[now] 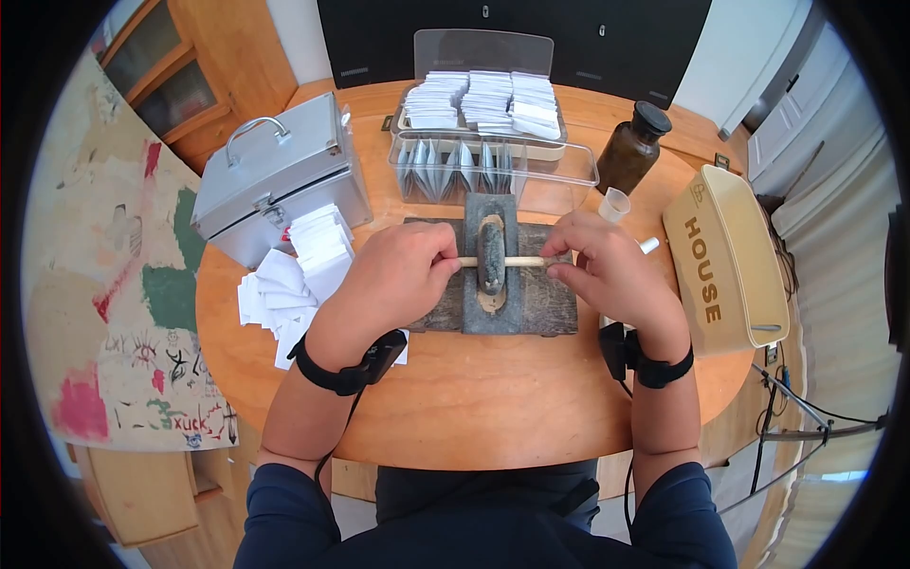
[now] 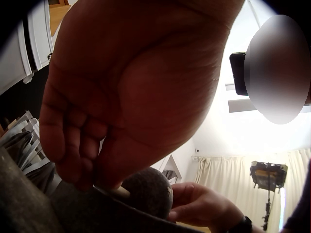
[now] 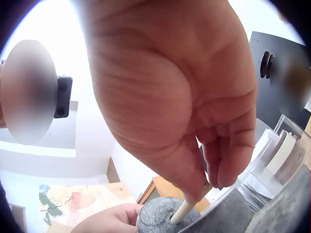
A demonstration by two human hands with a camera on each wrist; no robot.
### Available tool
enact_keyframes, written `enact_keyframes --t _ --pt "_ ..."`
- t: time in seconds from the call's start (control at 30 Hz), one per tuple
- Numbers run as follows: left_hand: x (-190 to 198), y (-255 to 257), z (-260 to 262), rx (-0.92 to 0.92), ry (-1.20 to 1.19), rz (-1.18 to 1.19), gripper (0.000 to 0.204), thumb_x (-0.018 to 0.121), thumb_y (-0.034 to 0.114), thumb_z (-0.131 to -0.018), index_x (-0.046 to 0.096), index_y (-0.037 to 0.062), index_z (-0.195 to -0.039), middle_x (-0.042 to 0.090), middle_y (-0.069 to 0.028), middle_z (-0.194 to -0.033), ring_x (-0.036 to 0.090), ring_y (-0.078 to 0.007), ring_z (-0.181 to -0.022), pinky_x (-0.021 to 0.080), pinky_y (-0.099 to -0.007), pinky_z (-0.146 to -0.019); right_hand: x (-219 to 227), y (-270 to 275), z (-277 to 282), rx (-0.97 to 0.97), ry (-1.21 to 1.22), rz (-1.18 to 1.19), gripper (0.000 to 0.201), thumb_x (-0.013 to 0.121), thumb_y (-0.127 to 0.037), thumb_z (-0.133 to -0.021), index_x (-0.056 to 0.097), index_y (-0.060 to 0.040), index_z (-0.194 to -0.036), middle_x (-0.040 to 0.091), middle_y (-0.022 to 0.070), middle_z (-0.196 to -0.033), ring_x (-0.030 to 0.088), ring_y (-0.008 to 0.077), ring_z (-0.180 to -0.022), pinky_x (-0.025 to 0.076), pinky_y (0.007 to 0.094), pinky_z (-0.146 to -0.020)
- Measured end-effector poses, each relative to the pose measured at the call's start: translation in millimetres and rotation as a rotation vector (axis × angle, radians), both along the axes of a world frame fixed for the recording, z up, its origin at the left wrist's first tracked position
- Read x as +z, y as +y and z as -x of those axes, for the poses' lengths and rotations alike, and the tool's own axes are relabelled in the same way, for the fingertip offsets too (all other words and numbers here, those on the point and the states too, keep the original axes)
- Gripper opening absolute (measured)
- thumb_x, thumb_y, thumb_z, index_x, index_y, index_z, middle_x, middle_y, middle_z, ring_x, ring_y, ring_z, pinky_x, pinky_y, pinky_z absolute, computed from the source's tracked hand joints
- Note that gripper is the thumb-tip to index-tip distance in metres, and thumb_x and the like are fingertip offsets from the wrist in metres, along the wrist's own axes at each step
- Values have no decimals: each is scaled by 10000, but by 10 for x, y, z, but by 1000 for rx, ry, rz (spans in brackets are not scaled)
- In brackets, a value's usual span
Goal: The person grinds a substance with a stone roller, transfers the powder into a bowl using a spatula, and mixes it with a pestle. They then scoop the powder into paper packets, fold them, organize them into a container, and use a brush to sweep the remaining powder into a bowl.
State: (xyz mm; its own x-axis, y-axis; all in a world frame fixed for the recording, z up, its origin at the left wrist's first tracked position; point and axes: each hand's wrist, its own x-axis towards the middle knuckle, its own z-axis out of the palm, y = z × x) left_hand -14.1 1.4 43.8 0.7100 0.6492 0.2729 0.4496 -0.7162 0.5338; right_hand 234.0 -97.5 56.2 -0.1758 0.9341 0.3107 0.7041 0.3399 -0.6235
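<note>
A grey stone grinding wheel (image 1: 491, 254) stands upright in the hollow of a narrow stone trough (image 1: 475, 321). Through its middle runs a pale wooden axle rod (image 1: 524, 262), sticking out on both sides. My left hand (image 1: 393, 270) pinches the rod's left end between thumb and fingers; the right hand (image 1: 611, 266) does the same at the right end. Tan ground material (image 1: 492, 302) lies in the trough's near end. Under the trough is a dark weathered board (image 1: 561, 315). In the right wrist view the rod (image 3: 182, 211) enters the wheel's side hole.
Folded white papers (image 1: 318, 251) lie beside a silver metal case (image 1: 275, 180) on the left. Behind the trough stand a clear plastic box (image 1: 559, 185) and a box of white packets (image 1: 436, 102). To the right are a brown bottle (image 1: 630, 152), small cup (image 1: 614, 203) and cream bin (image 1: 716, 256).
</note>
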Motion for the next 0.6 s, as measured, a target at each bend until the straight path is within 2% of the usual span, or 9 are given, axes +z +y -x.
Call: enact_keyframes --t 0.1,0.17,0.3,0.37,0.5,0.57,0.6 --pt "16 -8 -1 5 3 11 117 686 107 -830 619 12 -814 617 -136 -712 603 -298 -669 458 -382 -602 -21 11 -3 9 7 -85 158 723 38 -770 661 2 -912 623 78 -802 595 202 -708 470 310 -616" --pt "17 -9 0 6 8 14 121 687 109 -832 619 11 -814 618 -135 -715 604 -295 -670 458 -382 -602 40 -5 13 -8 -2 -4 99 704 3 -774 692 9 -872 643 132 -805 646 293 -735 518 373 -669" --pt "1 11 0 -2 -2 19 126 687 110 -837 617 6 -824 623 -138 -730 609 -285 -678 464 -373 -610 70 -22 43 -26 -8 19 75 693 2 -776 698 12 -850 650 139 -793 645 303 -717 516 379 -662" --pt "-42 31 -17 1 -13 26 126 688 111 -841 619 5 -832 623 -137 -733 607 -277 -677 465 -367 -613 -10 11 73 -147 -28 -50 69 679 -4 -779 705 10 -841 661 150 -796 650 314 -716 520 383 -660" --pt "-91 56 -48 61 -117 1 114 683 100 -853 625 2 -850 610 -127 -714 593 -248 -656 460 -339 -609 -73 56 78 -183 3 -120 78 675 -9 -769 710 -1 -838 662 159 -803 653 322 -726 523 392 -659" --pt "-31 35 -27 56 -123 -19 108 680 96 -857 626 2 -854 607 -119 -708 591 -237 -653 458 -332 -607 -13 5 60 -146 -43 19 99 686 -15 -754 716 -16 -848 662 152 -803 650 330 -732 523 398 -667" --pt "67 -3 6 5 -57 84 106 678 91 -858 624 -1 -852 610 -112 -714 591 -229 -657 454 -327 -605 -6 -7 43 -148 -41 20 99 686 -15 -754 716 -16 -848 662 152 -803 650 330 -732 523 398 -667"
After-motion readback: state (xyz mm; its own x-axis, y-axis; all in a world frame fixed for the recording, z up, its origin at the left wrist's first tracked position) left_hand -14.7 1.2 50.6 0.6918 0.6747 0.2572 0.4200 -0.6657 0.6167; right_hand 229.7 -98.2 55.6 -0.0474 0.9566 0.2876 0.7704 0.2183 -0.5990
